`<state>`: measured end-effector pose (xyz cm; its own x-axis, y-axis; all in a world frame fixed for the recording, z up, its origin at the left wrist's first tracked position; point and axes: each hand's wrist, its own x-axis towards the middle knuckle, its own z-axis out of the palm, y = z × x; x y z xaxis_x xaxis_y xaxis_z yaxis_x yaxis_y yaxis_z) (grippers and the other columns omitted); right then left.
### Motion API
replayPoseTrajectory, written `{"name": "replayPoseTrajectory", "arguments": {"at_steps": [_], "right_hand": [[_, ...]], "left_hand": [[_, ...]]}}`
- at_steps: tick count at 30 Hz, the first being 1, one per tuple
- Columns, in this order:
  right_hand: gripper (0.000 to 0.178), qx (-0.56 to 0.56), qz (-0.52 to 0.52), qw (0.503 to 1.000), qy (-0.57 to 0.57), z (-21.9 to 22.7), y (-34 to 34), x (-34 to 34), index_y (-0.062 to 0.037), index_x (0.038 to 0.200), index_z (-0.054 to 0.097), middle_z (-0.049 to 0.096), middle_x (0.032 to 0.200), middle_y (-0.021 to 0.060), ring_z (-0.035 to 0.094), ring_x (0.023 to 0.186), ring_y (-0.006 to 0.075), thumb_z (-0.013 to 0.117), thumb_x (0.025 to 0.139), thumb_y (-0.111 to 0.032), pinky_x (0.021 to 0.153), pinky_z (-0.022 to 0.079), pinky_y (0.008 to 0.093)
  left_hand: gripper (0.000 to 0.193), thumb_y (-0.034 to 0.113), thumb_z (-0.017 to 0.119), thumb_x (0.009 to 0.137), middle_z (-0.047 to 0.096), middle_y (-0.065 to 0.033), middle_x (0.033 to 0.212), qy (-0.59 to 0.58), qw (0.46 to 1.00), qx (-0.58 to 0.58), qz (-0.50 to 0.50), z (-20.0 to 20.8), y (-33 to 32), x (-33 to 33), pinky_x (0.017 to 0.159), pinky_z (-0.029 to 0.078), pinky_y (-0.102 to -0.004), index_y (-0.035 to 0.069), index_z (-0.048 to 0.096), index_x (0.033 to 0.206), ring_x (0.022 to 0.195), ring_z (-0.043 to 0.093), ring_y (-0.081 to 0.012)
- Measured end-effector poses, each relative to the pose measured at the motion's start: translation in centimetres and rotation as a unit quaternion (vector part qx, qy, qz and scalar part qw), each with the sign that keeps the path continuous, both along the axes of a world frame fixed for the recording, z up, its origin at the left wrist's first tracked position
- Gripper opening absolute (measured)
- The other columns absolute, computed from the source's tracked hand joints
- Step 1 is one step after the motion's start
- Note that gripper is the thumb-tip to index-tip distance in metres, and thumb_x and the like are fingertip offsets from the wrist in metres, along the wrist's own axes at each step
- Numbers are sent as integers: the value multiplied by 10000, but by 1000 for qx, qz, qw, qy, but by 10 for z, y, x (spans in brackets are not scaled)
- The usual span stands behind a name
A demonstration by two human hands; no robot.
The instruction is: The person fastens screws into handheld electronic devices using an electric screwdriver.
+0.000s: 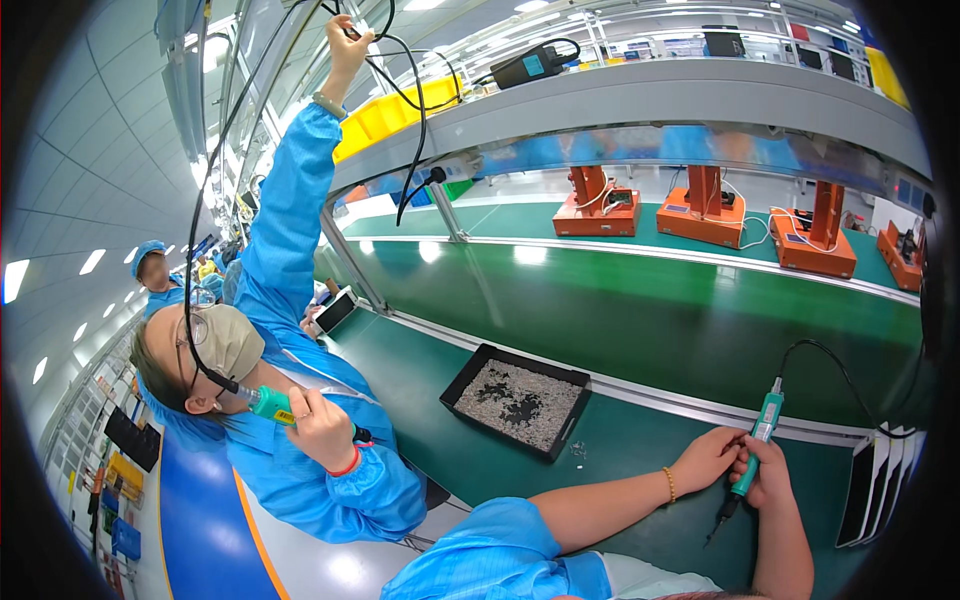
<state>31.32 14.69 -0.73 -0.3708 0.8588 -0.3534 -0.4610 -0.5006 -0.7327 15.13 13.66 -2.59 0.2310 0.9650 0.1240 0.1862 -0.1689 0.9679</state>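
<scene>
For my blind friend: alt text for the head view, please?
The wearer's right hand grips a green corded screwdriver, left hand close by, over a green bench holding a black tray of grey pieces. At left, a blue-clad co-worker holds a similar tool.

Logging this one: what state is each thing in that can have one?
Near screwdriver: corded, tip pointing down; running or not unclear.
Right hand: closed around that screwdriver.
Left hand: curled beside the right hand.
Black tray: open, partly filled with small grey pieces.
Far screwdriver: corded, gripped in a co-worker's hand.
Orange machines: standing in a row; power unclear.
</scene>
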Motion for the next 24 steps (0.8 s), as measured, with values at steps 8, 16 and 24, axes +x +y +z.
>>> {"name": "replayPoseTrajectory", "arguments": {"at_steps": [8,16,24], "right_hand": [[170,-3,0,1000,-9,-3,1,2,-62,938,505,512,690,23,503,561,137,604,898,-194,486,433,307],[159,4,-2,1000,-14,-4,1,0,-66,935,501,515,688,20,503,549,131,595,903,-190,471,429,300],[156,-1,-5,1000,-16,-1,-1,1,-67,936,495,516,692,18,501,551,125,586,909,-190,469,426,298]], "left_hand": [[331,88,519,950,631,-97,1005,-27,1000,-14,0,4,-2,2,802,501,-289,-17,534,1264,868,609,-153],[324,83,508,955,629,-94,994,1,1000,17,4,2,-1,1,796,502,-288,-18,531,1263,854,604,-149],[328,78,506,948,625,-93,994,20,1000,17,5,7,-3,2,801,500,-295,-14,532,1261,866,599,-157]]}}
